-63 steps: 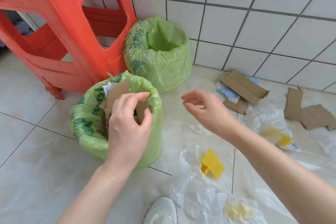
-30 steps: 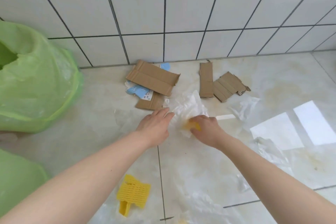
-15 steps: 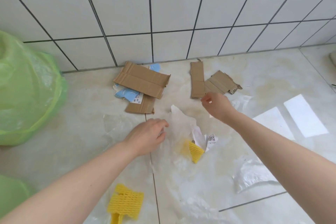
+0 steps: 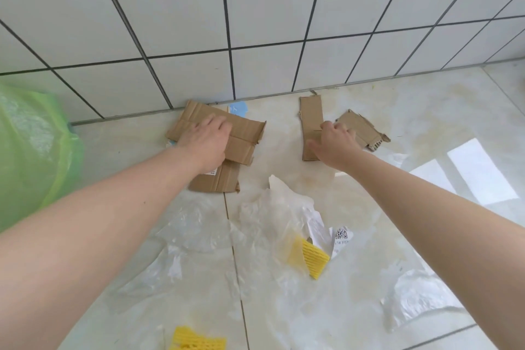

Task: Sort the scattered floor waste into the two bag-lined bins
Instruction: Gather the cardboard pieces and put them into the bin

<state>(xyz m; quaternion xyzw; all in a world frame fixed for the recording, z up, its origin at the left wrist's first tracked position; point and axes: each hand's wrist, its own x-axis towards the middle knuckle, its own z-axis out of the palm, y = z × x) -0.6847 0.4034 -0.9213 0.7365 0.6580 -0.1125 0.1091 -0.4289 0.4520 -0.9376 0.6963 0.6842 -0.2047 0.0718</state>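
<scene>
While our left hand [image 4: 205, 141] rests fingers-flat on the folded cardboard [image 4: 244, 133] directly beneath it, our right hand [image 4: 334, 142] curls onto the strip [image 4: 310, 116], whose long axis runs away from us.

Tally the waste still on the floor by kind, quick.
Cardboard pieces: 4
Yellow foam nets: 2
Clear plastic film pieces: roughly 3
Blue scrap: 1
Total: about 10
</scene>
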